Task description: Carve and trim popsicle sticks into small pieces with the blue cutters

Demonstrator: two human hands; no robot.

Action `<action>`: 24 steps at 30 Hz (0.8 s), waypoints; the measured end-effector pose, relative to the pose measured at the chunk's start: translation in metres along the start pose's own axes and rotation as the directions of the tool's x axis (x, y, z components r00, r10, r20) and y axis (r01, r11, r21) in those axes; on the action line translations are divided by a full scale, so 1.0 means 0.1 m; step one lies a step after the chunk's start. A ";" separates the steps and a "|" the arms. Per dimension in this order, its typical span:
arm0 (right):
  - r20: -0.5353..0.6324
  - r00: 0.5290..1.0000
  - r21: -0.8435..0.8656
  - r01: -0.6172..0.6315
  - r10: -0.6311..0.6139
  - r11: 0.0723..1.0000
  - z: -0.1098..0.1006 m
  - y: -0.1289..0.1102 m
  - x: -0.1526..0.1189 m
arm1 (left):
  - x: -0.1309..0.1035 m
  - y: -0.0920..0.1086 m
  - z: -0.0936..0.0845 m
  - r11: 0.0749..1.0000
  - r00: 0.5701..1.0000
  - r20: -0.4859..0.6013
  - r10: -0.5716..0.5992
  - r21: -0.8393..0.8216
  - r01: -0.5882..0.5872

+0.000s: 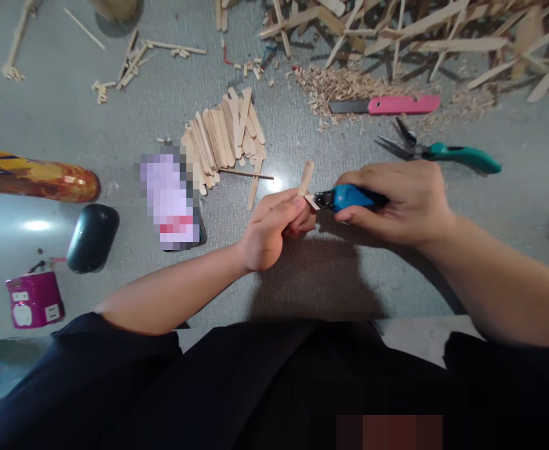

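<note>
My left hand (274,228) is closed around a flat wooden craft stick (306,177), which pokes up past the fingertips. A second pale piece of wood (312,202) shows between these fingers and the dark jaws of a blue-handled cutting tool, which looks like pliers or nippers (349,198). My right hand (396,200) grips that tool by its handles, jaws pointing left at the wood. Whether the jaws touch the wood is hard to make out. Up and left of my left hand lies a fanned pile of craft sticks (218,134), with a thin dark stick (249,174) at its edge.
Green-handled pliers (462,155) and a pink-handled blade (401,105) lie beyond my right hand, beside wood shavings (326,87) and a stick heap (443,37). Leftward are a phone (171,200), a dark case (93,239), an orange-brown can (44,178) and a purple socket block (35,300).
</note>
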State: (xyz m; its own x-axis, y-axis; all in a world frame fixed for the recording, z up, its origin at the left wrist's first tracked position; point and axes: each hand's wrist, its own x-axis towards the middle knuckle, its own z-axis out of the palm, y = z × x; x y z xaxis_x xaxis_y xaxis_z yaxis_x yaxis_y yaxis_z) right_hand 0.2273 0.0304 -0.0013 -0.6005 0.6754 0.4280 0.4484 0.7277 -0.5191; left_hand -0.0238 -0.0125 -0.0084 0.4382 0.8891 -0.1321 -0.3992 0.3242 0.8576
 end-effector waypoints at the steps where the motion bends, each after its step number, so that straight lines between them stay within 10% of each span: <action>1: 0.012 1.000 0.010 -0.009 0.009 1.000 0.00 0.00 0.00 | 0.00 0.00 0.00 1.000 1.000 0.002 0.013 0.013 -0.013; 11: 0.112 0.982 0.196 -0.174 0.154 0.965 0.00 -0.11 0.00 | -0.08 -0.09 0.02 0.976 0.977 0.067 0.200 0.077 -0.205; 24: 0.040 0.994 0.172 -0.109 0.103 0.979 0.11 0.09 -0.02 | 0.03 -0.11 0.03 0.986 0.989 -0.088 0.116 0.134 -0.104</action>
State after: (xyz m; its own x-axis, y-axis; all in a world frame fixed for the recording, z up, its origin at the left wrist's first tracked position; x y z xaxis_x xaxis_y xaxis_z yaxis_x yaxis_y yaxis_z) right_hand 0.2253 0.0341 -0.0148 -0.5770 0.7416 0.3422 0.3901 0.6184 -0.6823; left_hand -0.0153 -0.0143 -0.0168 0.3167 0.9456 -0.0748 -0.3307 0.1840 0.9256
